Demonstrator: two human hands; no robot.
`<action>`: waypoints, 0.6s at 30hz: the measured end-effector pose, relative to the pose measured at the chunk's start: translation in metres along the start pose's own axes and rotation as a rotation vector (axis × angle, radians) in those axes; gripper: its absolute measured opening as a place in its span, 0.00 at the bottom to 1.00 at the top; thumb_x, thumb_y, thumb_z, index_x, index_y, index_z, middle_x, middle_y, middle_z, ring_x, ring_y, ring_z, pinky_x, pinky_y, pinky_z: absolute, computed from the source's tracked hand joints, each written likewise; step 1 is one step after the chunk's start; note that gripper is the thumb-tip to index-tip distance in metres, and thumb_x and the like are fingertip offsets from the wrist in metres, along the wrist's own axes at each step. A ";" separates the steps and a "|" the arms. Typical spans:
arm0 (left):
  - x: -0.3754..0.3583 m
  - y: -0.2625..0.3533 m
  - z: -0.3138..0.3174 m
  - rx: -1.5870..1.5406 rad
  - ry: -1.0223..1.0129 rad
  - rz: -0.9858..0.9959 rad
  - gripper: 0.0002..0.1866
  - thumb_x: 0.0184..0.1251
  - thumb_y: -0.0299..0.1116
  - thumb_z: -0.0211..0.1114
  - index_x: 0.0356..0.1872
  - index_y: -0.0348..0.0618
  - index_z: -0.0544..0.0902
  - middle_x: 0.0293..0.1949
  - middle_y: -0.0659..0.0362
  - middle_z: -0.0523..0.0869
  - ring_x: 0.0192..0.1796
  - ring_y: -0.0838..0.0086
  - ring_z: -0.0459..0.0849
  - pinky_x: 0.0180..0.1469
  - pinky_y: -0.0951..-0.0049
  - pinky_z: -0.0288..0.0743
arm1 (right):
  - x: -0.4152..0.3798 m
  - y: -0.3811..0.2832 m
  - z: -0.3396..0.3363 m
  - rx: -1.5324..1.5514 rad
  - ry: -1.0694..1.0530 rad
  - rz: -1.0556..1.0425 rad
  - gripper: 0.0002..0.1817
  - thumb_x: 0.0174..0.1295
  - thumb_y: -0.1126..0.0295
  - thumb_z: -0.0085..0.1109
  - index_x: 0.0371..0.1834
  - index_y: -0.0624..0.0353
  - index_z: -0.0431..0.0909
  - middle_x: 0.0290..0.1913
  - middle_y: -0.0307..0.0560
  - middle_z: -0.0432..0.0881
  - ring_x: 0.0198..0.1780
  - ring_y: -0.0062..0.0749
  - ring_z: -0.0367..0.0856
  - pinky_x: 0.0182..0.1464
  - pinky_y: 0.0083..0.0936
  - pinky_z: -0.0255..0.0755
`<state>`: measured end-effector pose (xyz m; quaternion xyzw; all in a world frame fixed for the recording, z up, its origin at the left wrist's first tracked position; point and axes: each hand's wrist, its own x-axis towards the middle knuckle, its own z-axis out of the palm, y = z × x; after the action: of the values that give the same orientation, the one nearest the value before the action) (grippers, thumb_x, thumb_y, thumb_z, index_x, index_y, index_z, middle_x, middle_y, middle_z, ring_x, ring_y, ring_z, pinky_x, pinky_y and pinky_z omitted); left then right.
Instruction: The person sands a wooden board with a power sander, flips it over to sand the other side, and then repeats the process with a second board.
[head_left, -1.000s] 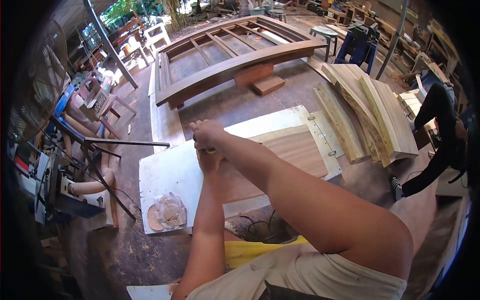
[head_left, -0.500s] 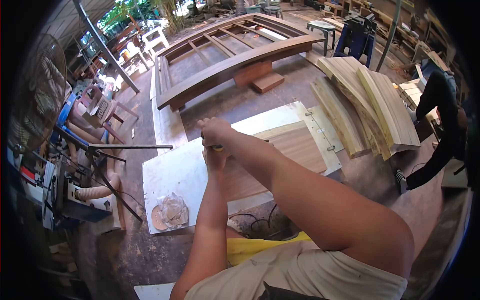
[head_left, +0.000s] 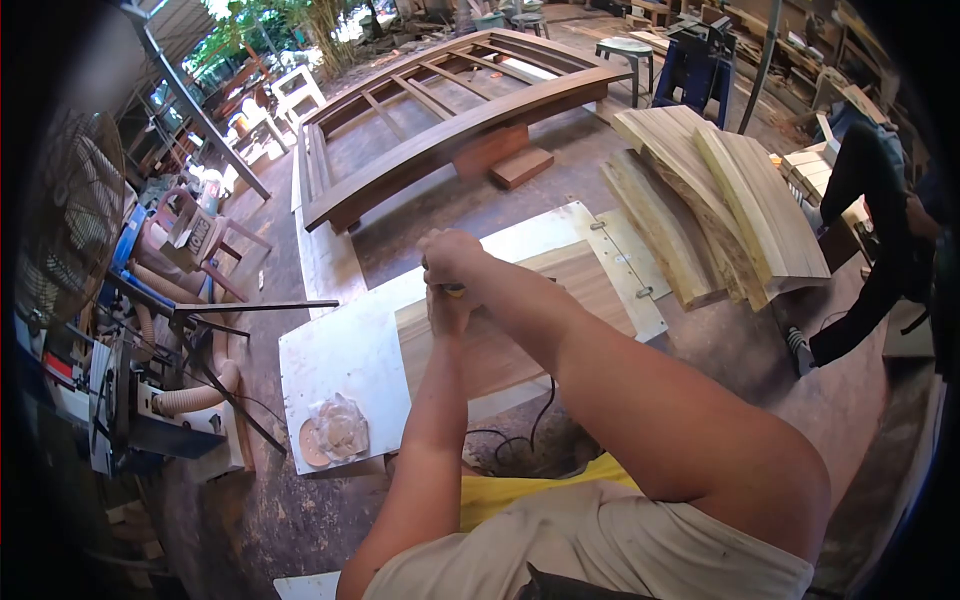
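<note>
Both my hands are together over the left part of a flat brown wooden board [head_left: 500, 355], which lies on a white panel [head_left: 345, 345]. My right hand [head_left: 450, 257] is closed, its arm crossing over from the right. Just below it, my left hand [head_left: 447, 310] is closed too. Between them shows a small yellow and black bit of what looks like a sander [head_left: 455, 291]; my hands and right forearm hide the rest. A black cord [head_left: 545, 415] hangs over the panel's near edge. Round tan discs [head_left: 315, 443] lie partly under a clear plastic bag [head_left: 340, 425] at the panel's near left corner.
Beyond the panel lies a large dark wooden frame [head_left: 450, 135] with slats. Curved timber pieces [head_left: 735, 200] stand at the right, near a person in dark clothes [head_left: 865, 270]. On the left are a metal stand [head_left: 255, 306], a ribbed hose [head_left: 195, 398], a chair [head_left: 215, 240] and a fan [head_left: 75, 210].
My two hands have moved right along the wooden board, uncovering more of its left end. The whole view has shifted slightly. More of the black cord shows.
</note>
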<state>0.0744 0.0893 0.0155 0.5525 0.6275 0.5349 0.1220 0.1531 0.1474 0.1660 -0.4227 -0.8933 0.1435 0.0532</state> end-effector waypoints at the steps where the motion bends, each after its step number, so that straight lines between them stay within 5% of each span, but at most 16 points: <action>1: -0.002 0.004 0.004 -0.029 0.000 0.025 0.49 0.45 0.44 0.87 0.69 0.47 0.68 0.62 0.47 0.81 0.63 0.48 0.80 0.63 0.50 0.73 | -0.003 0.005 -0.003 0.004 -0.004 0.003 0.32 0.56 0.51 0.71 0.63 0.53 0.79 0.63 0.53 0.81 0.66 0.47 0.80 0.68 0.38 0.74; 8: -0.018 0.024 0.004 0.232 -0.231 -0.196 0.48 0.53 0.51 0.82 0.73 0.45 0.68 0.63 0.43 0.81 0.67 0.48 0.77 0.68 0.50 0.70 | -0.024 0.040 -0.016 -0.047 0.029 0.056 0.27 0.59 0.53 0.68 0.59 0.55 0.82 0.61 0.53 0.82 0.62 0.49 0.82 0.64 0.40 0.78; 10: -0.024 -0.025 0.001 0.379 -0.294 0.185 0.47 0.58 0.54 0.77 0.74 0.38 0.69 0.68 0.41 0.78 0.73 0.46 0.72 0.75 0.51 0.64 | -0.027 0.054 -0.011 -0.081 0.094 0.070 0.26 0.59 0.54 0.67 0.59 0.55 0.82 0.61 0.55 0.82 0.63 0.49 0.82 0.64 0.40 0.78; 12: -0.037 0.007 -0.029 0.498 -0.437 0.124 0.42 0.65 0.53 0.70 0.73 0.33 0.71 0.75 0.40 0.71 0.80 0.47 0.63 0.82 0.52 0.52 | -0.031 0.066 -0.012 -0.095 0.129 0.103 0.27 0.59 0.54 0.67 0.59 0.54 0.82 0.61 0.56 0.83 0.63 0.49 0.83 0.64 0.40 0.78; 18: -0.068 -0.021 -0.089 0.639 -0.430 0.092 0.40 0.68 0.55 0.65 0.75 0.38 0.71 0.77 0.41 0.68 0.82 0.50 0.60 0.83 0.54 0.49 | -0.044 0.101 -0.023 -0.089 0.073 0.165 0.29 0.59 0.53 0.65 0.63 0.53 0.81 0.63 0.54 0.82 0.63 0.48 0.83 0.64 0.41 0.78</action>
<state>0.0209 -0.0108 0.0038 0.6896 0.6973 0.1896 0.0485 0.2610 0.1788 0.1592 -0.5015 -0.8585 0.0922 0.0548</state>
